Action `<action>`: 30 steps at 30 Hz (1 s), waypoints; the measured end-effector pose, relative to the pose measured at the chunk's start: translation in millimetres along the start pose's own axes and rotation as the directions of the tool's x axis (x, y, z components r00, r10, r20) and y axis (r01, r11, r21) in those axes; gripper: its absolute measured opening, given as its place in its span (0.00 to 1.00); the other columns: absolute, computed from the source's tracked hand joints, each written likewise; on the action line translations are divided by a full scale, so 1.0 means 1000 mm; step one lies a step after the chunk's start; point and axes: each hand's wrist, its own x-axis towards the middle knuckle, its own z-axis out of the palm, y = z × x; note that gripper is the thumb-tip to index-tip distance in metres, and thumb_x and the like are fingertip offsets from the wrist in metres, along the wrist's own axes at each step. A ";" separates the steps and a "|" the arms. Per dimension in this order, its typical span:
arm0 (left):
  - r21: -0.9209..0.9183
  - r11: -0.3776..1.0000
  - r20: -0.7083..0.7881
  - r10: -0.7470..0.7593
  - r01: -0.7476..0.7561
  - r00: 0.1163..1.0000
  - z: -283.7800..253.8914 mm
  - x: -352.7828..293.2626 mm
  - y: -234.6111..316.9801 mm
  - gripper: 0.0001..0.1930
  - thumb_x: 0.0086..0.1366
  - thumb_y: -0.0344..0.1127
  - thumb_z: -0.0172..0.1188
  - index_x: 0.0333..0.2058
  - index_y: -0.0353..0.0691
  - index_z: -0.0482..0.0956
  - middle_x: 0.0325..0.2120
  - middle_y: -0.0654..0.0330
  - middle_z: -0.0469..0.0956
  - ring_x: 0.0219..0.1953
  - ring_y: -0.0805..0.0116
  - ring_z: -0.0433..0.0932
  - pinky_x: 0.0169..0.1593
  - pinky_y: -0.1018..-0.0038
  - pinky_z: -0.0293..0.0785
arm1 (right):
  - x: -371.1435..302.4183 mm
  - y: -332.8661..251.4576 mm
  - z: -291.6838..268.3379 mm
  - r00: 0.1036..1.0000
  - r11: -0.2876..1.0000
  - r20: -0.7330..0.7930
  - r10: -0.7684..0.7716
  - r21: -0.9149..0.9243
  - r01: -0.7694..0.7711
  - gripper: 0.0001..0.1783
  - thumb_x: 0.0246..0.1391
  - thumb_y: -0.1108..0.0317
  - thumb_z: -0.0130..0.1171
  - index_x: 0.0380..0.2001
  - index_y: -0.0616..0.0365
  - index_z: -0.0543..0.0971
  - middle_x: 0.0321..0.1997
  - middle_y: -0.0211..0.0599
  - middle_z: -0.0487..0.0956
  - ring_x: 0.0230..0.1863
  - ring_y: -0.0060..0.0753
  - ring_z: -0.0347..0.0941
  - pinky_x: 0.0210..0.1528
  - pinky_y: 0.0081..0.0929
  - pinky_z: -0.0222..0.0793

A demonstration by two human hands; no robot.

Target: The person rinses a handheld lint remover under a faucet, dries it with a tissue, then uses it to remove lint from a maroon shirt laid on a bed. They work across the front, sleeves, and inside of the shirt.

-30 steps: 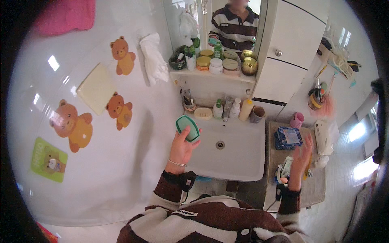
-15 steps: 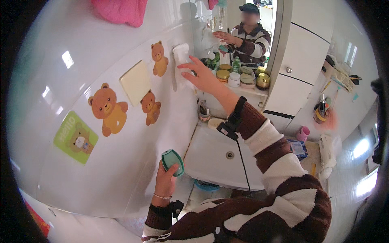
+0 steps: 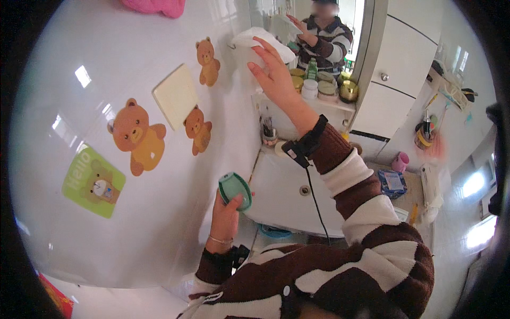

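My left hand [image 3: 225,217] grips a small oval green soap dish [image 3: 232,186] in front of the tiled wall, its thumb resting on the dish's lower edge. Higher up, my right hand [image 3: 277,80] reaches forward with fingers stretched and thumb apart. Its fingertips lie against a white cloth [image 3: 247,38] by a small hook on the wall. The cloth sticks out sideways from the wall, partly hidden behind the fingers.
Bear stickers [image 3: 139,135] and a cream square panel [image 3: 175,97] are on the left wall. Below my right arm is a white sink [image 3: 281,183]. Several jars [image 3: 328,89] line a shelf under the mirror [image 3: 340,32]. A white cabinet [image 3: 390,64] stands right of it.
My right hand has risen, and the white cloth, which hung down along the wall, now extends outward to the right. My left hand has moved slightly up and right with the soap dish.
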 end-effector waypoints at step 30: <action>-0.669 0.713 0.288 -0.014 0.212 0.958 0.020 0.025 -0.035 0.36 0.64 0.56 0.56 0.64 0.40 0.64 0.62 0.55 0.70 0.63 0.56 0.70 0.66 0.55 0.66 | -0.240 -0.148 0.003 0.710 0.122 0.418 0.567 0.809 -0.575 0.43 0.69 0.52 0.48 0.75 0.52 0.38 0.78 0.38 0.47 0.77 0.35 0.44 0.75 0.34 0.42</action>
